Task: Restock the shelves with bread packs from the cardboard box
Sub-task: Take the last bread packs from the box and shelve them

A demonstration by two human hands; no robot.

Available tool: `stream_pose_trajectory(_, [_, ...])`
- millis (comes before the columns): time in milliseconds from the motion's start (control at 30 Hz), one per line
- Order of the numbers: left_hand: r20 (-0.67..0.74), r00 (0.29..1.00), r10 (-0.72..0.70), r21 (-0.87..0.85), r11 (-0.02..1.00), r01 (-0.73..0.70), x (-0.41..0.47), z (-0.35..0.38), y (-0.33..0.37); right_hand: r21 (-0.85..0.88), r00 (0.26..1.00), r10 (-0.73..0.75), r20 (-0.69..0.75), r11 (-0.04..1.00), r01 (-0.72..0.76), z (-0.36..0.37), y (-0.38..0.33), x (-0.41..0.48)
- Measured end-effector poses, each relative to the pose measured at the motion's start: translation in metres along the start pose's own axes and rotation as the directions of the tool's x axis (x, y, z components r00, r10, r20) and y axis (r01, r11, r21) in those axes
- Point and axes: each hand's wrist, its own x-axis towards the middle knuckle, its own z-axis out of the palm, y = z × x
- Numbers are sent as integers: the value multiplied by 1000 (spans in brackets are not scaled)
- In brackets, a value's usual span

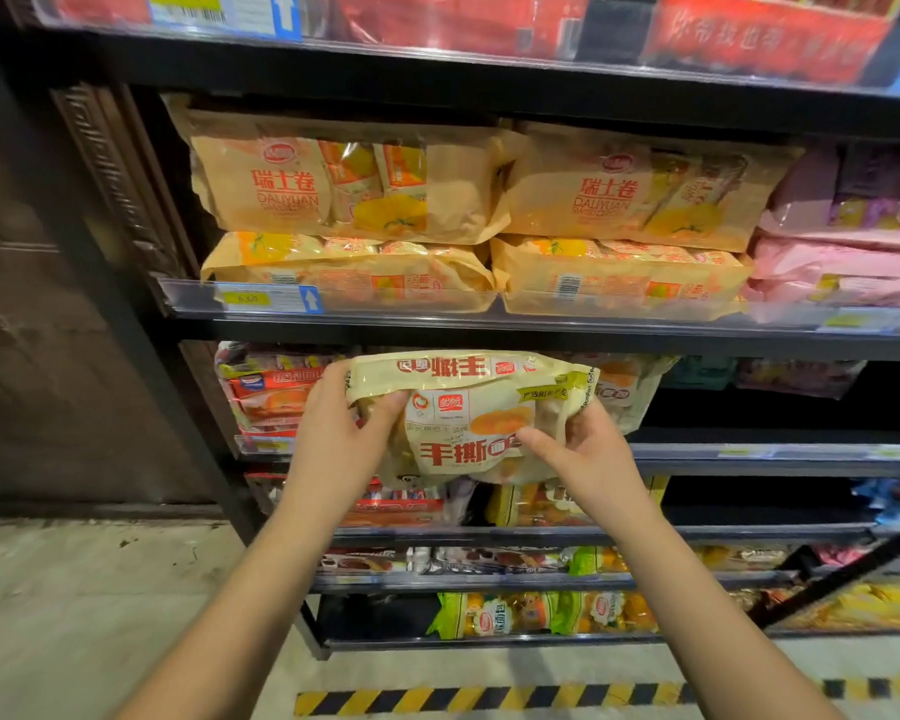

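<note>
Both hands gripping 1 pale yellow bread pack, left hand, right hand, before dark shelves

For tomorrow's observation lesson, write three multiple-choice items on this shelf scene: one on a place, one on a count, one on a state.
1. Where is the pale yellow bread pack?
A. On the floor
B. In front of the shelf below the tan Swiss roll packs
C. On the top shelf

2. How many tan Swiss roll packs show?
A. Two
B. Four
C. Seven

3. How is the bread pack held?
A. By the left hand and right hand together
B. By one hand
C. By neither

Answers: 1 B, it hangs just under that shelf's edge; 2 B, two stacks of two; 3 A, fingers of both hands grip its sides.
</note>
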Motion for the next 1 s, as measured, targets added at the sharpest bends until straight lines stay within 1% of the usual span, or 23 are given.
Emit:
stream_pose_trajectory(67, [-18, 1000, -10, 53, 999, 11, -1, 3, -5, -48, 998, -45, -46, 998, 43, 5, 0, 6])
stream_pose_trajectory(100, [-21, 999, -28, 40, 999, 29, 0, 3, -8, -83, 996, -64, -65, 995, 59, 8, 1, 8])
stream_pose_trajectory(167, [-33, 999, -39, -16, 999, 39, 1, 3, -13, -162, 986, -114, -119, 982, 94, 14, 3, 13])
stream_pose_trajectory(233, [-18, 999, -48, -118, 992, 46, 2, 5, -11, -217, 971, -159, -179, 969, 118, 19, 7, 18])
stream_pose_trajectory(300, [9, 997, -71, -230, 971, 71, 3, 10, -5, -184, 967, -135, -216, 978, 96, 23, 8, 22])
stream_pose_trajectory(433, [-35, 995, -94, -268, 960, 81, 4, 19, -2, -132, 969, -76, -235, 990, 45, 27, 15, 33])
stream_pose_trajectory(533, [-55, 983, -173, -323, 935, 147, 6, 26, -10, -62, 975, -12, -222, 998, -2, 33, 24, 40])
stream_pose_trajectory(633, [-45, 970, -239, -380, 902, 205, 8, 35, -21, 14, 980, 51, -190, 999, -50, 38, 30, 46])
stream_pose_trajectory(700, [-2, 963, -270, -396, 884, 247, 9, 40, -28, 71, 982, 98, -163, 994, -87, 43, 36, 50])
stream_pose_trajectory(767, [53, 959, -278, -365, 889, 278, 9, 43, -35, 100, 980, 154, -123, 985, -142, 49, 44, 56])
stream_pose_trajectory(833, [84, 957, -278, -289, 912, 290, 11, 43, -42, 99, 975, 206, -84, 975, -198, 54, 49, 61])
stream_pose_trajectory(900, [92, 955, -281, -212, 932, 294, 12, 41, -46, 56, 971, 236, -36, 971, -233, 54, 49, 66])
stream_pose_trajectory(1000, [97, 947, -306, -189, 929, 319, 15, 40, -51, -23, 965, 261, -19, 965, -261, 52, 50, 70])
